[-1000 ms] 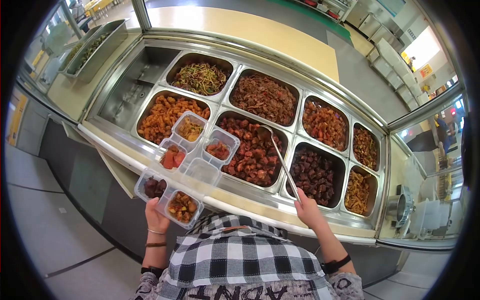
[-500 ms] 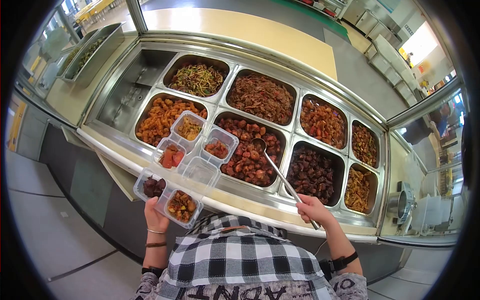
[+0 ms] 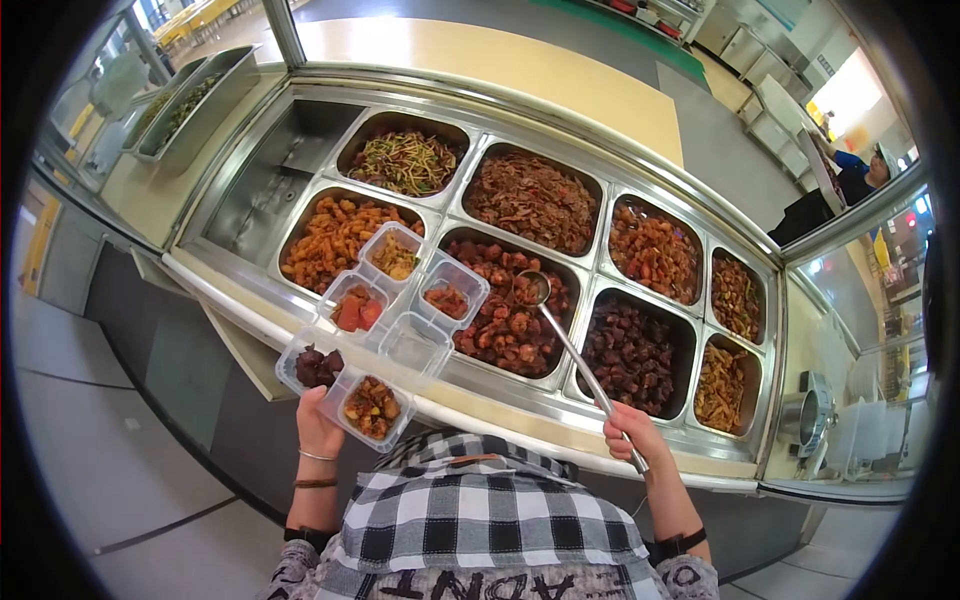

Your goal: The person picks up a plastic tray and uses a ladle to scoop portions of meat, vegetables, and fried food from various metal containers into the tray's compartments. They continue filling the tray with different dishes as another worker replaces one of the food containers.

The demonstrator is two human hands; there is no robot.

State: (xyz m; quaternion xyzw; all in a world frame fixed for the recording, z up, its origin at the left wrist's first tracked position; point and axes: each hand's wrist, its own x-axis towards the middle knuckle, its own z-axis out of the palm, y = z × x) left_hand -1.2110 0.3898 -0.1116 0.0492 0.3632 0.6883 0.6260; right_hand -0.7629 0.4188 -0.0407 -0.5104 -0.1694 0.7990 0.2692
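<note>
My left hand (image 3: 318,424) grips a clear plastic compartment container (image 3: 384,352) by its near-left corner, out over the counter edge. Several of its cups hold food: dark meat chunks, a vegetable mix, red pieces, a yellowish dish and a reddish-brown one; one cup at the middle right is bare. In my right hand (image 3: 634,436) is a metal ladle (image 3: 578,368), held by its handle. Its bowl, with some reddish-brown food in it, is over the large pan of glazed red-brown chunks (image 3: 508,335).
Other steel pans surround that one: orange fried pieces (image 3: 345,232), noodle-like strips (image 3: 405,162), shredded meat (image 3: 530,198) and dark chunks (image 3: 632,350). Glass panels and metal posts (image 3: 283,32) frame the counter. A person in dark clothes (image 3: 850,180) stands beyond at the right.
The ladle's bowl has come up from among the chunks and now shows food in it. A person has come into view at the upper right.
</note>
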